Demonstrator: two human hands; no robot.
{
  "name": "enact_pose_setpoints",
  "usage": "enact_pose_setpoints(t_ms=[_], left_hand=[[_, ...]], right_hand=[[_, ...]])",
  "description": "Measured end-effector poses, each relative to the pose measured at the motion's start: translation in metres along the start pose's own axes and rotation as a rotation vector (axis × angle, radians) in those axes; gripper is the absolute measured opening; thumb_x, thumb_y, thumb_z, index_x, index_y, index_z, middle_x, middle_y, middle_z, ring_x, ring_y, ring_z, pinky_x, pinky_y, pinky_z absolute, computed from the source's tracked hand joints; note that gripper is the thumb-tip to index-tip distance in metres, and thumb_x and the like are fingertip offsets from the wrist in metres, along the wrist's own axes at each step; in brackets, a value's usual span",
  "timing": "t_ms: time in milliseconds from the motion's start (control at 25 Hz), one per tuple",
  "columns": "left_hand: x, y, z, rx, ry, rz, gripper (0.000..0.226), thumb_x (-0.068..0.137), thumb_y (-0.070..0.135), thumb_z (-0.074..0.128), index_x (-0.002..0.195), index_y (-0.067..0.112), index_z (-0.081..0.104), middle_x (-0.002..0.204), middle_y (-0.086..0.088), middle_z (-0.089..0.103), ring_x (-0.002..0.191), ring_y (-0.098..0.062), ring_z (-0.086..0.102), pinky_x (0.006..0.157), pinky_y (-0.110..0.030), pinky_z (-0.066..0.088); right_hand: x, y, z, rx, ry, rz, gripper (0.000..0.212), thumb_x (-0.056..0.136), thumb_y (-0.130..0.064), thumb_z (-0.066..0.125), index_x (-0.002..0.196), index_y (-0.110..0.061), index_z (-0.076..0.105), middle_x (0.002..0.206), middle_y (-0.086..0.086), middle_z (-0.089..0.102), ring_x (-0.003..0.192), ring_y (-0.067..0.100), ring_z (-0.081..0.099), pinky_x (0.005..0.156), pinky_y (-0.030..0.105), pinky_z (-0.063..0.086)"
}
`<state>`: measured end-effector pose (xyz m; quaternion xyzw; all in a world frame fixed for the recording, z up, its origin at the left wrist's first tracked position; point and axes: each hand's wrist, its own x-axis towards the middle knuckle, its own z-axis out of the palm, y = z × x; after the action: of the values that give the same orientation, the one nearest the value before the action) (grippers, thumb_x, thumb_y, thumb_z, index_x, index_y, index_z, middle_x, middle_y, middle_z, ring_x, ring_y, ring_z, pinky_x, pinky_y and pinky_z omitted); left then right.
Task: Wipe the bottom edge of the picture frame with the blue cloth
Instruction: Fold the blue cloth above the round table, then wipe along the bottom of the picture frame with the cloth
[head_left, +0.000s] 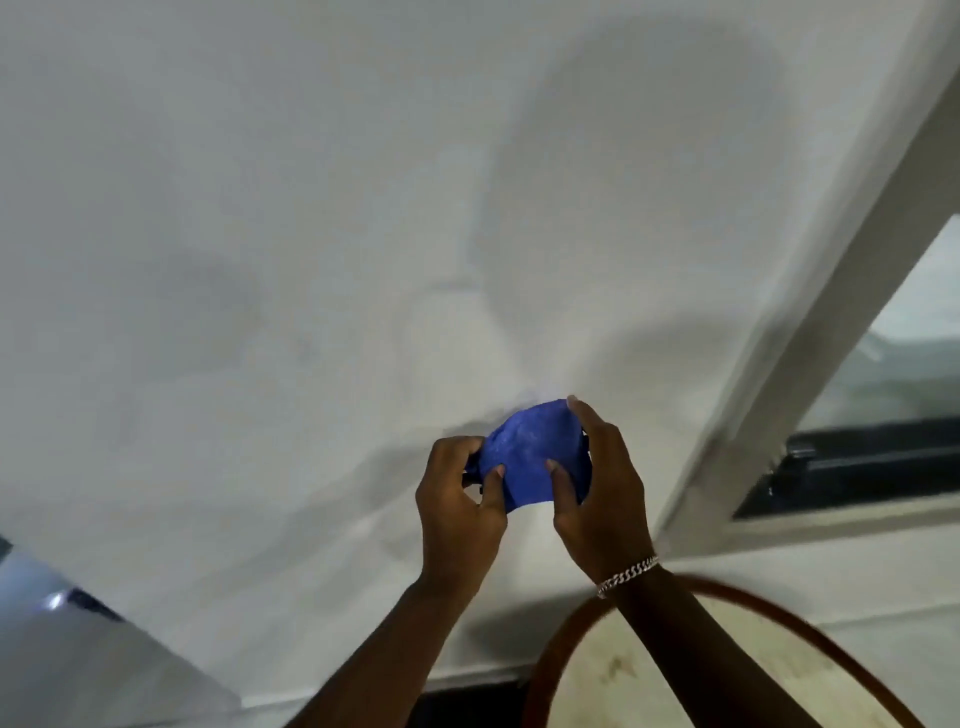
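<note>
Both hands hold a bunched blue cloth (530, 457) in front of a plain white wall. My left hand (460, 506) pinches its left side, thumb on the front. My right hand (597, 483) grips its right side, fingers curled over the top edge, a silver bracelet on the wrist. No picture frame shows in this view.
The white wall (311, 234) fills most of the view, with soft shadows on it. A white window frame (810, 332) slants at the right, with a dark sill (872, 462). A reddish-brown curved rim (561, 634) around a pale surface sits at the bottom right. A grey surface (78, 649) lies at the bottom left.
</note>
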<state>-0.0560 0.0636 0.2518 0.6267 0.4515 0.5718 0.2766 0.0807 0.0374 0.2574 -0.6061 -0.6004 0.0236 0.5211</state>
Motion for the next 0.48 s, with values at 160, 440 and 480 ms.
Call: enact_pose_setpoints(t_ms=[160,440,480], left_hand=[[0.076,0.100,-0.043,-0.074,0.130,0.248,0.024,0.079,0.002,0.076,0.096,0.010,0.061,0.092,0.010,0.061,0.086,-0.008,0.060,0.071,-0.012,0.053],[0.172,0.246,-0.099,-0.220,0.220,0.462,0.030,0.077,0.003,0.079,0.101,0.009,0.060,0.095,-0.002,0.067,0.084,-0.009,0.064,0.074,-0.010,0.053],[0.179,0.258,-0.100,-0.245,0.230,0.477,0.032,0.078,0.004,0.079,0.102,0.009,0.060,0.096,-0.002,0.067,0.083,-0.006,0.065,0.073,-0.008,0.052]], right_hand=[[0.095,-0.098,-0.040,0.029,0.194,-0.340,0.048,0.089,-0.011,0.059,0.133,-0.022,0.042,0.130,-0.009,0.052,0.114,-0.003,0.045,0.096,0.031,0.048],[0.224,-0.236,-0.108,-0.036,0.401,-0.727,0.044,0.087,0.001,0.063,0.129,-0.006,0.052,0.125,0.015,0.063,0.113,0.021,0.054,0.098,0.041,0.048],[0.233,-0.247,-0.112,-0.074,0.451,-0.743,0.043,0.087,0.001,0.063,0.129,-0.006,0.054,0.127,0.015,0.062,0.115,0.022,0.054,0.098,0.041,0.047]])
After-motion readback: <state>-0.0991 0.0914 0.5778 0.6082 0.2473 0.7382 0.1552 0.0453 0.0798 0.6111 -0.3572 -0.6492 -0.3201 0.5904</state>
